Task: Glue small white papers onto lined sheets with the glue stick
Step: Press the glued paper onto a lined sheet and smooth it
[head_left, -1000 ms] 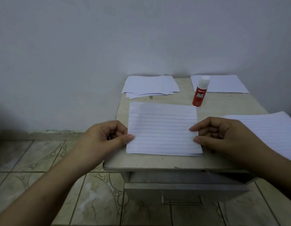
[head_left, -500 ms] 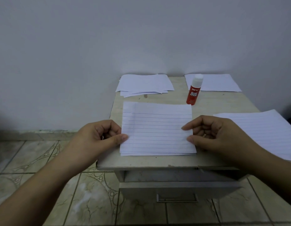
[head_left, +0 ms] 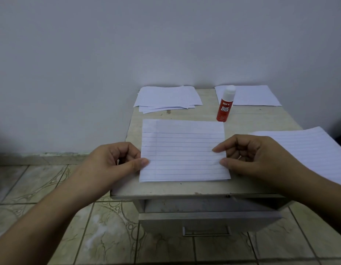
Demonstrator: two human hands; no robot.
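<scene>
A lined sheet (head_left: 184,150) lies flat in the middle of the small table (head_left: 242,119). My left hand (head_left: 116,161) pinches its left edge between thumb and curled fingers. My right hand (head_left: 250,157) pinches its right edge the same way. A red glue stick (head_left: 224,107) with a white cap stands upright just behind the sheet's far right corner. A loose stack of small white papers (head_left: 166,98) lies at the back left. One more white paper (head_left: 255,95) lies at the back right.
A larger pile of lined sheets (head_left: 309,150) overhangs the table's right edge. Below the tabletop a drawer (head_left: 208,220) with a metal handle stands slightly pulled out. A bare wall rises right behind the table; tiled floor lies to the left.
Both hands keep their hold on the sheet's edges. The view has shifted slightly, so the table and sheet sit a little further left in the picture.
</scene>
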